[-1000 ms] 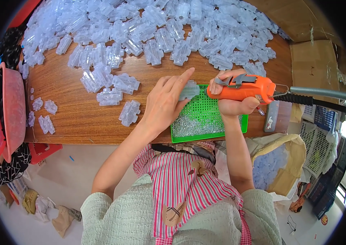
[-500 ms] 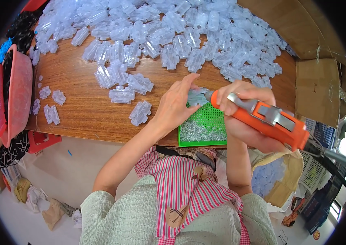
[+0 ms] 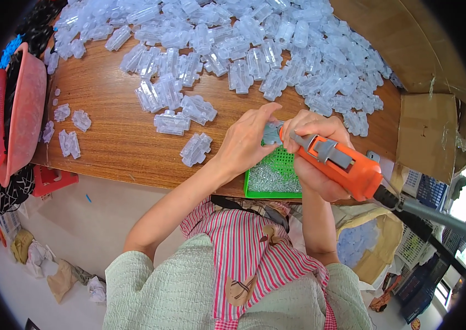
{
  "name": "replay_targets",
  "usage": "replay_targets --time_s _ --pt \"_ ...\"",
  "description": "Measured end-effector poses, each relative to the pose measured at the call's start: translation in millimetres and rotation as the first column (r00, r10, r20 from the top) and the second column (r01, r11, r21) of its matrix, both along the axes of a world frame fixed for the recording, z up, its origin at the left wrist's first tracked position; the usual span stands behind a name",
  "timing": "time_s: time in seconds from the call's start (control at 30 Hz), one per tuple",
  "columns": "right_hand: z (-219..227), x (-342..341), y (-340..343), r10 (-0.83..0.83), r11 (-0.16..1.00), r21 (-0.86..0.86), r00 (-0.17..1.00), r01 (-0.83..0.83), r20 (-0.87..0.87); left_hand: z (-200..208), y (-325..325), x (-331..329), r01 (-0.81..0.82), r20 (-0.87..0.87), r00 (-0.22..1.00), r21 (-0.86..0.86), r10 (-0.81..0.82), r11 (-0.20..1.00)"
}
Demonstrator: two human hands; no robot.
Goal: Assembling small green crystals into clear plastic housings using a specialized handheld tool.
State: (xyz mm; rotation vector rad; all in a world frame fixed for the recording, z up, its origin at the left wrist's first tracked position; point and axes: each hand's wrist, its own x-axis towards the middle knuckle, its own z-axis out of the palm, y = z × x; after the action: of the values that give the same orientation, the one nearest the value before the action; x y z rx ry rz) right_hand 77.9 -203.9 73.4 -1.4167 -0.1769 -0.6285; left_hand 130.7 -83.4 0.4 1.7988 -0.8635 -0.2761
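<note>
My left hand (image 3: pixel 244 140) pinches a clear part (image 3: pixel 271 133) between thumb and fingers, just above the green tray (image 3: pixel 271 194); my right hand (image 3: pixel 321 127) wraps the orange driver (image 3: pixel 348 168), nose close against that part. I can't tell if its tip is seated. A crooked driver or a loose pinch could make it slip, nicking my left fingers or cracking the plastic. Silvery screws (image 3: pixel 274 177) lie below my hands; the pile (image 3: pixel 233 33) spreads beyond them.

Left fingers (image 3: pixel 266 113) pinching, right fingers (image 3: pixel 297 124) gripping
</note>
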Motion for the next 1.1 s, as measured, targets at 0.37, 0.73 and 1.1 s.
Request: replay_targets --time_s 0.37,0.73,1.1 --pt "16 2 -14 0.002 0.964 0.264 0.991 -0.037 0.132 25 18 -3 -0.061 0.109 0.993 0.074 0.052 0.995" --pt "10 -21 -33 -0.279 0.946 0.133 0.95 0.297 -0.138 38 79 10 -0.243 0.42 0.903 0.34 0.085 0.908" --pt "-24 -29 -19 -0.212 0.949 0.177 0.942 0.262 -0.26 39 86 77 -0.108 0.469 0.877 0.408 -0.106 0.906"
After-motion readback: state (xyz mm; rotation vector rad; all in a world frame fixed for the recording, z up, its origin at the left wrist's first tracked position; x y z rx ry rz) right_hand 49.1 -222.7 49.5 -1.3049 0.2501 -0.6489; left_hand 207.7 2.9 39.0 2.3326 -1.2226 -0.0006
